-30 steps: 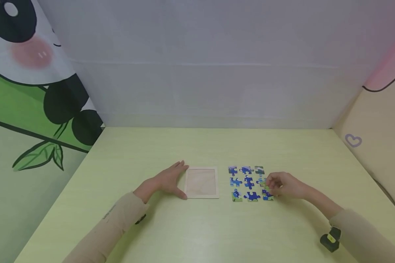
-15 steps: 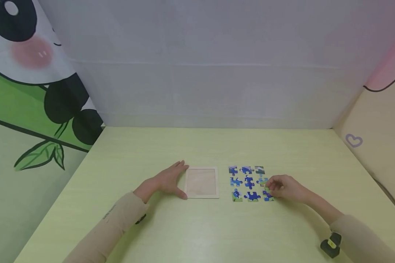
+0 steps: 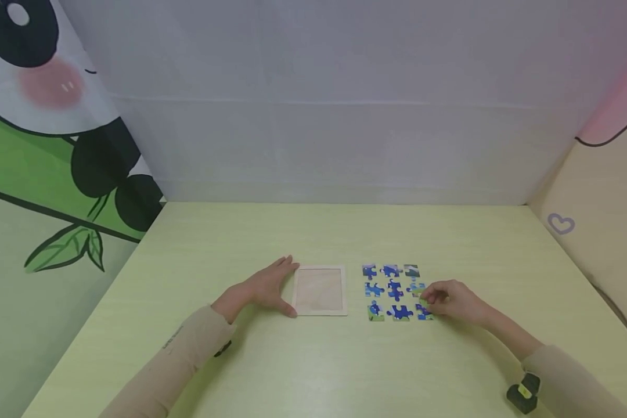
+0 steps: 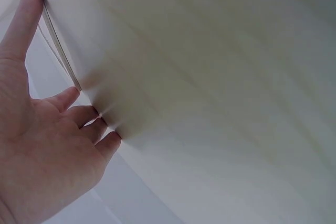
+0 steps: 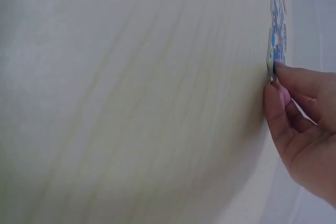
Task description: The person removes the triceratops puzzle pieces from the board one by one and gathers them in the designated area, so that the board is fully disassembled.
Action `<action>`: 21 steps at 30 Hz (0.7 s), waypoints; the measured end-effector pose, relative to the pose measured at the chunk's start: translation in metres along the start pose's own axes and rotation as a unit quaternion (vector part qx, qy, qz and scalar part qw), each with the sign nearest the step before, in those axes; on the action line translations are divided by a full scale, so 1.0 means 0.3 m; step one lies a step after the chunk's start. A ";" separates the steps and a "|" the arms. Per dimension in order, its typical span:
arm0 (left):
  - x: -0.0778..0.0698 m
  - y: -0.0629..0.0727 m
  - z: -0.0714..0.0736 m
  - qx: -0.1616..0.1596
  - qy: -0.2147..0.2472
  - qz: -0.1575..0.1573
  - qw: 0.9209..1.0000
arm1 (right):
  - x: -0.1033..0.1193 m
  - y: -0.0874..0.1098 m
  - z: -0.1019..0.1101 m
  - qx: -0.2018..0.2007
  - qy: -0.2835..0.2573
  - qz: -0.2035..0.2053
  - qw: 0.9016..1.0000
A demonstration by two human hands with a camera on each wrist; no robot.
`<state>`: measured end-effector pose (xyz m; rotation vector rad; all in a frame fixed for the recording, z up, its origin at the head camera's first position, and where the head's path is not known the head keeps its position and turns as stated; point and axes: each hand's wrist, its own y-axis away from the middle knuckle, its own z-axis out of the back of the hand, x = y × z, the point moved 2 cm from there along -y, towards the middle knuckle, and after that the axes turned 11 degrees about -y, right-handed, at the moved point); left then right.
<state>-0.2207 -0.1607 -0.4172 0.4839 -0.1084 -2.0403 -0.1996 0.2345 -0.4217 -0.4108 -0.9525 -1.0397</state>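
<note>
Sleeves of beige cloth enter from the near edge of the pale yellow-green table, one on each forearm. Left hand lies flat on the table, fingers straight and together, its fingertips touching the left edge of the square pale wooden puzzle tray. Right hand, well to the right of the tray, has its fingers curled, thumb and forefinger pinching a small blue-and-green jigsaw piece; the right wrist view shows the piece held on edge against the table by the fingertips. This piece sits at the right side of a three-by-three grid of loose blue jigsaw pieces, laid out just right of the tray with small gaps between them. Beyond the tray stands a plain grey-white wall; to the left, a panda-and-bamboo panel; to the right, a cream panel with a small purple heart.
</note>
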 end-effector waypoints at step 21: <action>0.010 -0.002 -0.003 0.002 0.002 -0.014 1.000 | 0.007 -0.003 0.007 0.005 0.006 0.007 1.000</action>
